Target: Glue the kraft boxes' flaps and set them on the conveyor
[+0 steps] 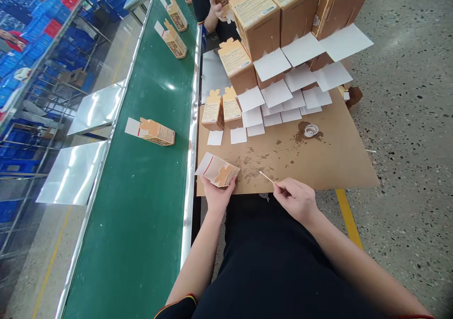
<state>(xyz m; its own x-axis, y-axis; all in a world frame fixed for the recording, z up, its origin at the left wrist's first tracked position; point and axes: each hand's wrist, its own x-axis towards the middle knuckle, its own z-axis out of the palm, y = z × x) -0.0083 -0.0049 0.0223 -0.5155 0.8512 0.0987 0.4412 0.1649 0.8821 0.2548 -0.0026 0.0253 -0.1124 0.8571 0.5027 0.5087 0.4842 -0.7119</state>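
My left hand (218, 196) is closed around a small brown carton (226, 173), whose white end flap with a red strip points up and left. Between the fingertips of my right hand (295, 197) is a cotton swab (266, 176), its white tip towards the carton but apart from it. Both hands are at the near edge of a cardboard sheet (339, 168) marked with dark wet spots. A small clear cup (311, 130) stands on the sheet in a wet patch.
Stacked brown cartons (256, 21) with white flaps hanging out rise at the back of the sheet. To the left runs a green conveyor belt (141, 215) carrying several cartons, one a nearby carton (157, 132). Beyond the stack, another person's hand (216, 8) holds a carton.
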